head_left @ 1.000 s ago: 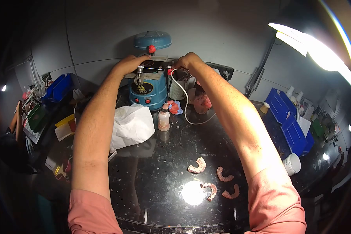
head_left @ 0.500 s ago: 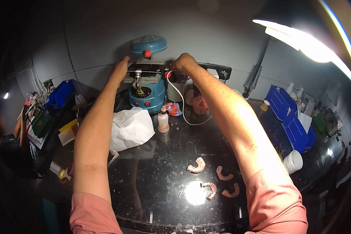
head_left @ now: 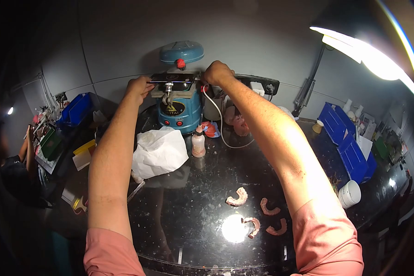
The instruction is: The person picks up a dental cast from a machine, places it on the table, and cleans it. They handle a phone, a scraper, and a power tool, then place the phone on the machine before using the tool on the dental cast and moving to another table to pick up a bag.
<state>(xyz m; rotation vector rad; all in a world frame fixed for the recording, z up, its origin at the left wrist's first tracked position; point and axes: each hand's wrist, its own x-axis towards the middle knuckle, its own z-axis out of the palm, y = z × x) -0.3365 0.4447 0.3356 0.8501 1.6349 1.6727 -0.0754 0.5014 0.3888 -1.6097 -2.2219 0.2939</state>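
Observation:
At the back of the bench stands a blue vacuum forming machine (head_left: pixel 181 112), its domed heater head (head_left: pixel 181 52) raised over the frame. A thin flat sheet (head_left: pixel 172 77) lies level across the frame, its front edge catching light. My left hand (head_left: pixel 139 89) pinches the sheet's left edge between thumb and fingers. On the other side, my right hand (head_left: pixel 217 73) is curled beside the machine's right edge; its fingertips are hidden, so what it grips cannot be made out. A metal clamp knob (head_left: pixel 169 87) sits at the frame's front.
Several horseshoe-shaped pink dental pieces (head_left: pixel 237 197) lie on the black bench (head_left: pixel 188 216). White paper (head_left: pixel 158 154), a small bottle (head_left: pixel 198 143) and a white cable (head_left: pixel 222 124) are near the machine. Blue bins (head_left: pixel 352 156) and a white tub (head_left: pixel 349 193) stand right. Another person (head_left: pixel 20 163) is far left.
The view has shifted slightly. My left hand has come down a little and closer to the frame, and the sheet shows more flatly across it. My right hand stays at the machine's right side.

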